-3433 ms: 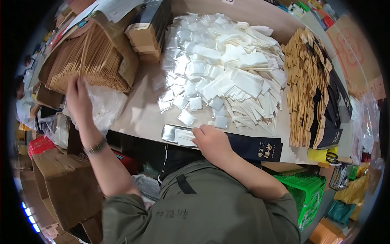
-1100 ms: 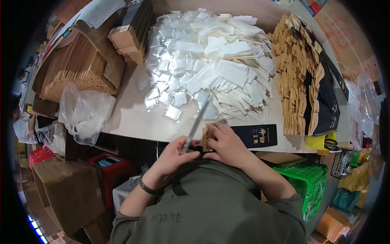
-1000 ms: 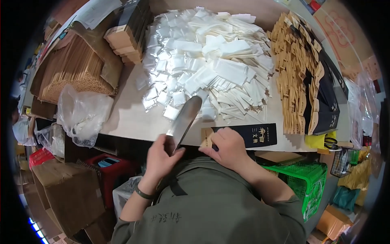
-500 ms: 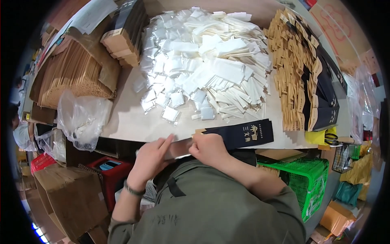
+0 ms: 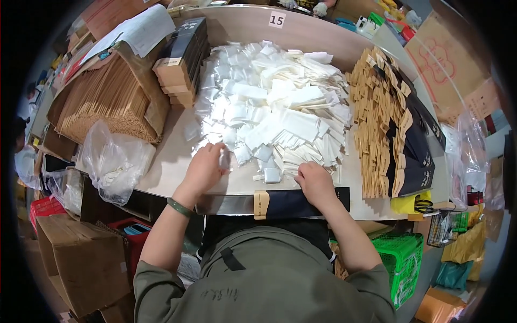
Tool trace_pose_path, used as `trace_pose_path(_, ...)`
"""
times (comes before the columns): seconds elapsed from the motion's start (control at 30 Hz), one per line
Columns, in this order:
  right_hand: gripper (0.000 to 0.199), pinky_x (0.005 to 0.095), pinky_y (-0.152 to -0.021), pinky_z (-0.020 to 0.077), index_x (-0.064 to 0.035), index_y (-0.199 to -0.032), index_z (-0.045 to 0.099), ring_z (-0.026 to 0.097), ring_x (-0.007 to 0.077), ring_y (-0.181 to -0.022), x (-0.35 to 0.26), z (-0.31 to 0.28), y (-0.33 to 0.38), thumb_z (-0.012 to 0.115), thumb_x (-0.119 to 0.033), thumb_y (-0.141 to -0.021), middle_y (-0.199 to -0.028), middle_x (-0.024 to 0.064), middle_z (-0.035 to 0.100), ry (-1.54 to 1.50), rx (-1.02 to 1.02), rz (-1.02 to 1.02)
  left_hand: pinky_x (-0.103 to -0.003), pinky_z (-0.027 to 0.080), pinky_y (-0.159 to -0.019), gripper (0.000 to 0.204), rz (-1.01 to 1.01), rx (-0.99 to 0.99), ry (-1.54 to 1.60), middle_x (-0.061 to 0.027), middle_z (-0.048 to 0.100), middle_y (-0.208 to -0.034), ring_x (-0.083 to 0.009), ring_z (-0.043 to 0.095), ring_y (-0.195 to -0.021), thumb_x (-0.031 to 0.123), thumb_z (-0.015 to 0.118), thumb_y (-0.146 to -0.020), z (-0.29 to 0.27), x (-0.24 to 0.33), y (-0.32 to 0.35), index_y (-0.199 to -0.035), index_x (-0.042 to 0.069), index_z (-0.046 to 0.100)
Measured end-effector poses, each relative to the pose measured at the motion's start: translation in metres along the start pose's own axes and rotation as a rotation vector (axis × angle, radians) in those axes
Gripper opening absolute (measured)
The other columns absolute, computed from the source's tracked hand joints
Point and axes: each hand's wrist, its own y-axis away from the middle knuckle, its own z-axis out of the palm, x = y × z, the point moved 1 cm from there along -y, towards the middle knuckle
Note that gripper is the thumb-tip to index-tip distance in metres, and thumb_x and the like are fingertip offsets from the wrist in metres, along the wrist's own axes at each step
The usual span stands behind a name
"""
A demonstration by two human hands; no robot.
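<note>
My left hand [image 5: 205, 169] reaches to the front left of the pile, fingers curled down on a small white packet in clear film [image 5: 224, 158]. At the front right of the same pile, beside the narrow white paper sachets [image 5: 309, 146], is my right hand [image 5: 316, 184]. Its fingers are bent together, and what they hold, if anything, is hidden. Along the table's front edge, below my hands, lies a dark paper sleeve [image 5: 296, 203] with a tan end. A shiny, see-through strip [image 5: 223, 205] sticks out from its left end.
Rows of tan-and-dark sleeves [image 5: 377, 124] stand right of the pile. At left are a carton of brown card pieces [image 5: 107, 102], a stack of dark packs [image 5: 186, 59] and a clear plastic bag [image 5: 116, 161]. A green crate [image 5: 398, 264] sits below the right edge.
Both hands have left the sleeve and moved forward to the pile. The sleeve now lies level along the table edge, its tan end farther left. The view has shifted, showing more of the table's back.
</note>
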Motion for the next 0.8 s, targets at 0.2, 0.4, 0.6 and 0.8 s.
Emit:
trace_pose_path(0.2,0.013,0.0412,-0.076,0.0506,-0.0013,-0.091,0.067,0.063,0.0349,-0.086,-0.005,-0.029,-0.031,0.068,-0.012,-0.085,-0.091,0.0152,0.066,-0.103,0.093,-0.097,-0.039,0.05,-0.074,0.015,-0.114,0.136,0.107,-0.015,0.062,-0.092,-0.0333,0.061,-0.083,0.004,0.068,-0.082,-0.002,-0.006,0.013,-0.095,0.003,0.061)
trace_pose_path(0.4,0.013,0.04,-0.078,0.0498,-0.0002,-0.088,0.068,0.062,0.0329,-0.087,-0.002,-0.056,-0.073,0.069,-0.012,-0.083,-0.09,0.0138,0.064,-0.167,0.182,-0.014,-0.039,0.048,-0.067,0.019,-0.097,0.227,0.367,-0.0123,0.06,-0.081,-0.0314,0.061,-0.075,-0.007,0.062,-0.076,0.011,0.038,0.089,-0.09,0.006,0.06)
trace_pose_path(0.6,0.011,0.0434,-0.085,0.0468,-0.0009,-0.087,0.064,0.058,0.0347,-0.096,0.023,-0.002,-0.086,0.067,-0.008,-0.08,-0.099,0.0111,0.062,0.264,0.234,-0.116,-0.042,0.048,-0.084,0.023,0.125,0.349,0.016,-0.0067,0.065,-0.099,-0.0323,0.06,-0.095,0.007,0.076,-0.07,0.004,0.048,0.081,-0.088,0.011,0.063)
trace_pose_path(0.8,0.011,0.044,-0.077,0.0489,-0.0026,-0.09,0.061,0.061,0.0344,-0.088,-0.083,-0.016,-0.056,0.063,-0.014,-0.087,-0.093,0.0145,0.059,-0.39,-0.159,-0.326,-0.039,0.052,-0.077,0.018,-0.033,0.84,-0.371,-0.0152,0.07,-0.099,-0.0302,0.067,-0.093,0.018,0.07,-0.086,-0.192,-0.066,0.001,-0.1,0.007,0.07)
